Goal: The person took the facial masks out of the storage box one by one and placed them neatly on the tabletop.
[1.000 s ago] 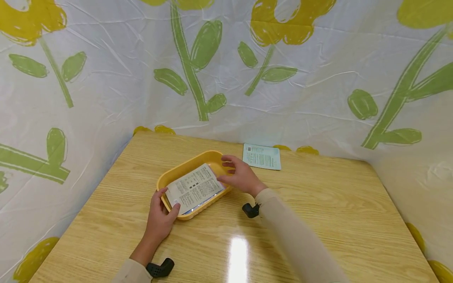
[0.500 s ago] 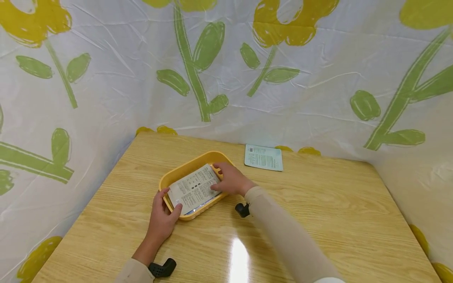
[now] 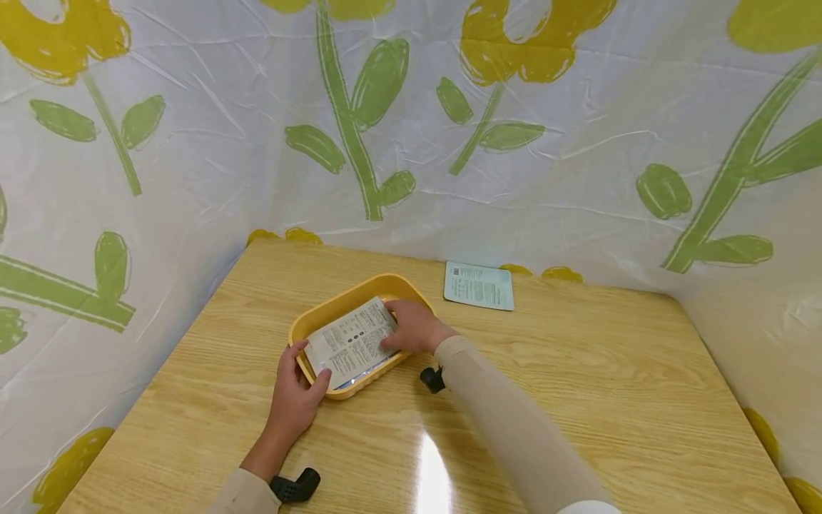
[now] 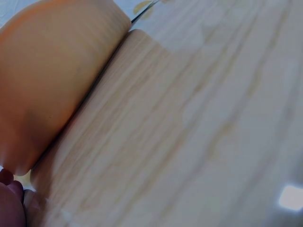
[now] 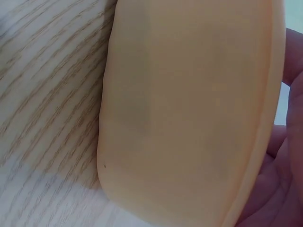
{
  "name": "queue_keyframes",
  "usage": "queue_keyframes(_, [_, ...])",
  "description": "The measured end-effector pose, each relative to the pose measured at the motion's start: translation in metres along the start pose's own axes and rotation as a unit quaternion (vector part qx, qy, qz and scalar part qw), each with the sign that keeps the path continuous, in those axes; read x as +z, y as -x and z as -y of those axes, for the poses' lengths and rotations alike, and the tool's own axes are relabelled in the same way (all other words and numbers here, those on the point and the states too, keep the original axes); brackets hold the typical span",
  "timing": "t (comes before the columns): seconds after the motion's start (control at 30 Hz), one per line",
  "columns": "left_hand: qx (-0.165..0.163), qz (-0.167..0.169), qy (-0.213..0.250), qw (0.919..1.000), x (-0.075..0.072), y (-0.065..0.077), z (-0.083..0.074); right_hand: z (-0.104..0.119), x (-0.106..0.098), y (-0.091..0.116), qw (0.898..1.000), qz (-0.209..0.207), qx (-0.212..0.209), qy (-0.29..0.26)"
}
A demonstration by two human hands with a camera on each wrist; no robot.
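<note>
A yellow plastic basket point(image 3: 334, 310) sits tilted to the view on the table, left of the middle. Inside lies a flat white packet point(image 3: 347, 346) printed with dark text, with a shiny blue edge showing beneath it. My left hand point(image 3: 297, 392) grips the basket's near left end, its thumb over the rim. Reaching inside, my right hand point(image 3: 416, 327) holds the packet's right end, thumb on the printed face and fingers at the far edge. Both wrist views show the basket's smooth outer wall point(image 5: 175, 109) close up; part of the right hand shows behind its rim.
A pale blue-green printed packet point(image 3: 478, 285) lies flat at the back of the wood-grain table point(image 3: 578, 371). White cloth with yellow flowers and green leaves point(image 3: 375, 82) hangs around the table. Black wrist mounts point(image 3: 295, 487) stick out near both sleeves.
My right hand has moved left and down from over the basket's right rim onto the packet's right end. The left hand and the basket stay in place.
</note>
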State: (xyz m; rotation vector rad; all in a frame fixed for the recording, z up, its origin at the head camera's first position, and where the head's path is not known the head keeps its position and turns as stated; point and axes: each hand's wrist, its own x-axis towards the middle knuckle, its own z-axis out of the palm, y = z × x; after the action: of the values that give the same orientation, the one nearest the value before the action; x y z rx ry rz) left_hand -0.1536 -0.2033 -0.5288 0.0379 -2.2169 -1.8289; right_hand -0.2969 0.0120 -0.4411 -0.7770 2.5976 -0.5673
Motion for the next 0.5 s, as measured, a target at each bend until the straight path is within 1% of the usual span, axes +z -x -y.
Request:
queue_keyframes(0.1, [0.001,0.001,0.004,1.0000,-0.0003,0.0004,0.0003,0.0010,0.0015,0.0001,1.000,0.006,0.007,-0.004])
queue_keyframes(0.23, [0.003,0.003,0.003,1.0000,-0.0004,0.0002,0.0005,0.0023,0.0019,-0.0004,1.000,0.012,0.014,0.008])
queue_keyframes(0.33, [0.001,0.005,0.001,1.0000,0.0000,-0.0001,0.0002,0.0027,0.0018,-0.0007,1.000,0.016,0.015,0.020])
queue_keyframes(0.5, [-0.004,0.001,0.004,1.0000,0.0001,0.0006,-0.0005,0.0031,0.0012,0.0005,1.000,0.012,0.009,0.013])
